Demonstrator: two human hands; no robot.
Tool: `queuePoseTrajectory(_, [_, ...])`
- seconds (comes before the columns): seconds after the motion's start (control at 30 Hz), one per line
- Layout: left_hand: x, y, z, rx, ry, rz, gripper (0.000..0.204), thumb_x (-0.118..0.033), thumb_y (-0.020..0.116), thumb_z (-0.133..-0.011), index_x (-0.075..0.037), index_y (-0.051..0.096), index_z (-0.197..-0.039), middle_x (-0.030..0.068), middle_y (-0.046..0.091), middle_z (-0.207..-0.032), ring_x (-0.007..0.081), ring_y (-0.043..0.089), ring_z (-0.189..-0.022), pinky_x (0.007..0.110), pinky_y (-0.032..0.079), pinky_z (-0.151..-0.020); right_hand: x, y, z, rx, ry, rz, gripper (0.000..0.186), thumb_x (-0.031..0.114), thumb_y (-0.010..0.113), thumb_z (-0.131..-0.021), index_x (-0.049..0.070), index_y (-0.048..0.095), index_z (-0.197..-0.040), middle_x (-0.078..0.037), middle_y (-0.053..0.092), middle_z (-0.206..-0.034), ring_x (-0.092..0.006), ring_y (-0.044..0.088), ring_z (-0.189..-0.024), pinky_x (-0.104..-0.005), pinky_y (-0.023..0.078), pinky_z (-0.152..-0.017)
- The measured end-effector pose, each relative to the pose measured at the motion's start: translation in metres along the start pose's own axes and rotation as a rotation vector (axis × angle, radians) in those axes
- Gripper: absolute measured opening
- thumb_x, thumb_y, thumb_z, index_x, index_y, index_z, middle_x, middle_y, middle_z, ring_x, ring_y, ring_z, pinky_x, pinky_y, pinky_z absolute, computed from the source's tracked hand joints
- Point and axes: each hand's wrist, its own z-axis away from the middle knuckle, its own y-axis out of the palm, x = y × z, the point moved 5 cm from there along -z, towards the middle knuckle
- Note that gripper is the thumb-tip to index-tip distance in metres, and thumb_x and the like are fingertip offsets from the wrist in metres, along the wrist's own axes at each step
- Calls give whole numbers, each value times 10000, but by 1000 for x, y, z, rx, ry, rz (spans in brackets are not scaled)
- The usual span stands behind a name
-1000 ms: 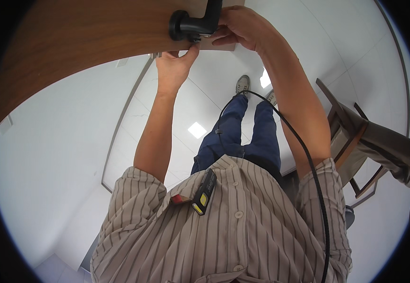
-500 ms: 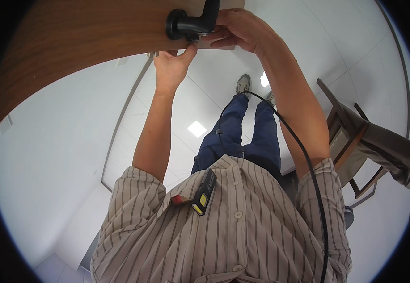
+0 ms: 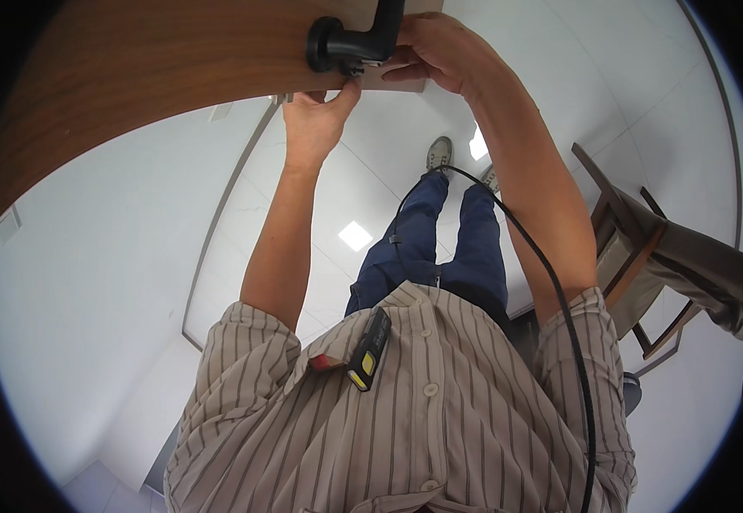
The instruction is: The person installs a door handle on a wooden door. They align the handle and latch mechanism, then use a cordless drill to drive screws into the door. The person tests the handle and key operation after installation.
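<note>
A black lever handle [image 3: 350, 44] with a round base is mounted on a brown wooden door [image 3: 166, 60] at the top. Just under it is a small dark and metallic piece [image 3: 354, 68]. My left hand [image 3: 316, 124] comes up from below, its thumb raised against that piece; its other fingers go out of sight behind the door's lower edge. To the right of the handle, my right hand [image 3: 431, 53] has its fingers bent in toward the same piece. The lever hides some of those fingertips, and what they pinch is too small to make out.
A chair with a dark wooden frame [image 3: 619, 205] stands on the right, with a brown-grey covering [image 3: 701, 269]. A black cable [image 3: 551, 274] runs down past my right arm. A pale wall [image 3: 115, 239] lies left of the white tiled floor [image 3: 358, 192].
The door and handle have shifted slightly to the right in the picture. My left hand has moved a little with them. My right hand stays beside the handle with little change.
</note>
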Motion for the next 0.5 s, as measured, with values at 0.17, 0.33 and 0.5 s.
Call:
queuePoseTrajectory(0.17, [0,0,1,21,-12,-24,211,47,706,-847,-11,654,-1043,16,676,-979,99,622,-953,283,478,-918,-1,0,1,3,0,84,304,216,655,-949,-17,696,-1139,-136,716,-1048,-221,738,-913,-311,629,-795])
queuePoseTrajectory(0.33, [-3,4,-1,25,39,36,229,54,701,-847,-7,645,-1061,23,674,-992,102,621,-959,287,480,-920,-5,-5,-1,-32,-29,91,288,224,669,-927,-16,726,-1075,-123,724,-1010,-194,722,-895,-305,629,-788])
queuePoseTrajectory(0.5, [-2,4,-1,23,12,26,268,73,701,-835,-4,633,-1083,28,668,-1020,111,617,-990,290,478,-929,-7,-5,-4,-42,-87,142,322,262,642,-940,-9,734,-1089,-116,732,-992,-186,720,-901,-304,628,-791])
